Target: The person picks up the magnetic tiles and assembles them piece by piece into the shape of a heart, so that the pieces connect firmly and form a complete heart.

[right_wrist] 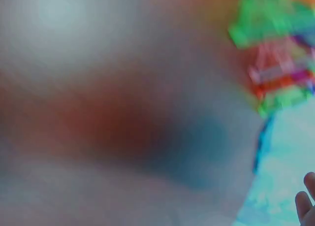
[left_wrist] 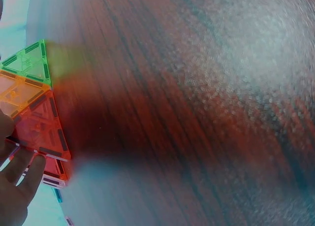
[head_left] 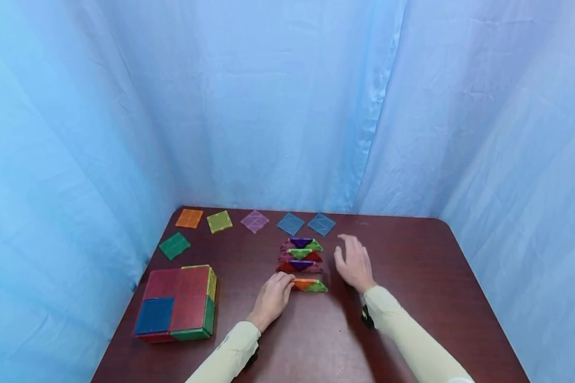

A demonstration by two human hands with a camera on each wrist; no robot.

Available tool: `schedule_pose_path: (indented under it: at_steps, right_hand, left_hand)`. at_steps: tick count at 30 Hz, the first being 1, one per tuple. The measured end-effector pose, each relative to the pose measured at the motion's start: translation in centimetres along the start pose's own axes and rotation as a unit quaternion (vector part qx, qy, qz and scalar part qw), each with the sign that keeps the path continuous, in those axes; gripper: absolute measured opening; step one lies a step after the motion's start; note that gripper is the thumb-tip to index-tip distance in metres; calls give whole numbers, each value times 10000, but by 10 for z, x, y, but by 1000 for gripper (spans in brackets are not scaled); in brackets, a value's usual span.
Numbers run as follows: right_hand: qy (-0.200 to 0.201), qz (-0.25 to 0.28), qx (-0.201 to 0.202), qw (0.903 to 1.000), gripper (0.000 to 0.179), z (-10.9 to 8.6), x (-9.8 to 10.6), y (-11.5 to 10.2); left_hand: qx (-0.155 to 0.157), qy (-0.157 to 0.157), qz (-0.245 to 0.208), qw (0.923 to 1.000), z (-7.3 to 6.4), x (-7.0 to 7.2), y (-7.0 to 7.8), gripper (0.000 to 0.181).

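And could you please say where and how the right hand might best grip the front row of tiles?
Probably by the green end tile, pinched across its front and back faces from the right: the front row stands on edge, that end is free, and the left hand holds the other.

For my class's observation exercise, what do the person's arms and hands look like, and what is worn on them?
The left hand and right hand are ungloved. The left sleeve and right sleeve are long and pale yellow, ending at the wrist. A small black object shows at each wrist, too indistinct to identify.
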State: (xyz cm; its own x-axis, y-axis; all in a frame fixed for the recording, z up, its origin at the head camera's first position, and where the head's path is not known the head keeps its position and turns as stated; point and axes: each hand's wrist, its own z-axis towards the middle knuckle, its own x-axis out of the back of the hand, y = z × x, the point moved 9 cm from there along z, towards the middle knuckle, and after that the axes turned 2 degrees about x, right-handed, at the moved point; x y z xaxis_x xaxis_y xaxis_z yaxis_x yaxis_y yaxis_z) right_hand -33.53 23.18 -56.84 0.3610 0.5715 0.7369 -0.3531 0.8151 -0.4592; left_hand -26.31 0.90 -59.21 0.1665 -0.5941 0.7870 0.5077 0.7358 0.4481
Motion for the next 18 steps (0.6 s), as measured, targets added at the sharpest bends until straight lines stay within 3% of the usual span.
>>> schedule_pose_path:
  at_steps: [4,8,11,14,16,18]
  right_hand:
    - [-440,-153,-336,9983,44,39,-11,17]
    - [-1411,-453,-517,9876,52,66,-36,27]
    - [-2311,-606,-627,9690,56,74,-59,32]
    - [-3123,-736,-776,9439,59,70,-79,39]
    - [-3504,-831,-890,9287,61,63,-88,47]
    - [-3677,-907,-961,9205,62,56,-95,53]
  left_hand:
    - [41,-105,71,9999,-2,0,-3,13]
    - [94,-141,69,9998,-2,1,-4,16]
    - [150,-158,85,9997,-1,2,-5,17]
    - [152,-199,127,9996,-1,2,-3,18]
    - [120,-279,148,9994,0,0,-2,18]
    - [94,-350,190,9992,0,0,-1,19]
